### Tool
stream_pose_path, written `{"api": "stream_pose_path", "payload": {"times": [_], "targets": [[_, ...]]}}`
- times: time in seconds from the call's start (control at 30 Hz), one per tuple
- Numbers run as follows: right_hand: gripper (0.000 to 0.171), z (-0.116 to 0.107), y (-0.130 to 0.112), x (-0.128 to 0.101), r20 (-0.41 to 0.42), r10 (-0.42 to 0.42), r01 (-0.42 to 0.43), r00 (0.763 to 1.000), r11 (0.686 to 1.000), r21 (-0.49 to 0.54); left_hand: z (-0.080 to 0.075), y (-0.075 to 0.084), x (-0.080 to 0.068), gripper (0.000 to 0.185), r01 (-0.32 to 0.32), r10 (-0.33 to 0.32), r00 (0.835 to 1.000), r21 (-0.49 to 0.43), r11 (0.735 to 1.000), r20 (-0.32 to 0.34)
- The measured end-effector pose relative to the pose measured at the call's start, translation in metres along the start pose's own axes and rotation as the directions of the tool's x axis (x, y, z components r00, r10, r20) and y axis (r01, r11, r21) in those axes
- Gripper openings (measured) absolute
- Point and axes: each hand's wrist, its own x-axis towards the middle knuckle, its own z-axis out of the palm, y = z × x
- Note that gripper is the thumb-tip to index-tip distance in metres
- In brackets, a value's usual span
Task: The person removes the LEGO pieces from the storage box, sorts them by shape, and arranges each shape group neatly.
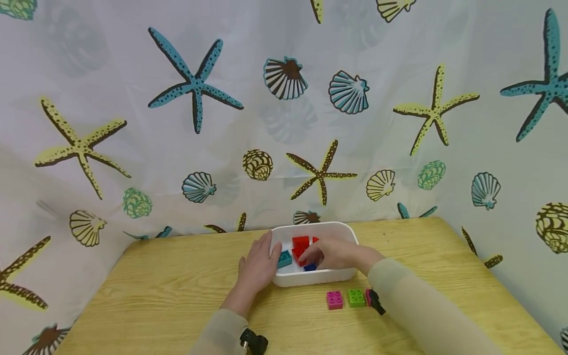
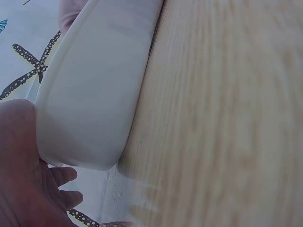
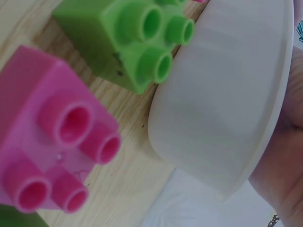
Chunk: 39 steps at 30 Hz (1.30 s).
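A white bin (image 1: pixel 339 277) stands on the wooden table (image 1: pixel 177 296) and holds red bricks (image 1: pixel 301 242), a teal brick (image 1: pixel 284 258) and a blue brick (image 1: pixel 309 267). My left hand (image 1: pixel 259 266) rests flat against the bin's left end, fingers straight up along the wall. The left wrist view shows that palm (image 2: pixel 21 161) against the bin's rounded wall (image 2: pixel 94 94). My right hand (image 1: pixel 330 254) reaches into the bin, fingers curled onto a red brick (image 1: pixel 297 254). A pink brick (image 1: pixel 335 299) and a green brick (image 1: pixel 356 297) lie just in front of the bin.
A second pink brick (image 1: pixel 368 296) shows partly behind my right sleeve (image 1: pixel 421 310). The right wrist view has the pink brick (image 3: pixel 52 137) and green brick (image 3: pixel 132 42) close beside the bin wall (image 3: pixel 227 104). A sea-themed curtain (image 1: pixel 284 123) hangs right behind the table.
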Motion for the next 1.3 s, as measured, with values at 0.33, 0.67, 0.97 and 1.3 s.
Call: {"api": "stream_pose_path", "payload": {"times": [0.33,0.67,0.97,1.3], "targets": [[0.041,-0.001,0.002,-0.003,-0.034,-0.014,0.012,0.999,0.999,-0.045,0.001,0.0,0.002,0.069,-0.016,0.016,1.0,0.008,1.0,-0.007],[0.04,0.0,0.006,-0.008,-0.106,-0.036,0.027,0.994,0.996,-0.086,0.002,0.0,0.001,0.068,-0.028,0.028,1.0,0.007,1.0,-0.009],[0.04,0.002,0.006,-0.015,-0.173,-0.047,0.037,0.984,0.998,-0.058,0.005,-0.001,-0.001,0.069,-0.017,0.017,1.0,0.008,1.0,-0.014],[0.042,-0.004,0.003,-0.024,-0.277,-0.009,0.017,0.961,1.0,0.026,0.003,0.0,0.0,0.069,-0.016,0.016,1.0,0.005,1.0,-0.023]]}}
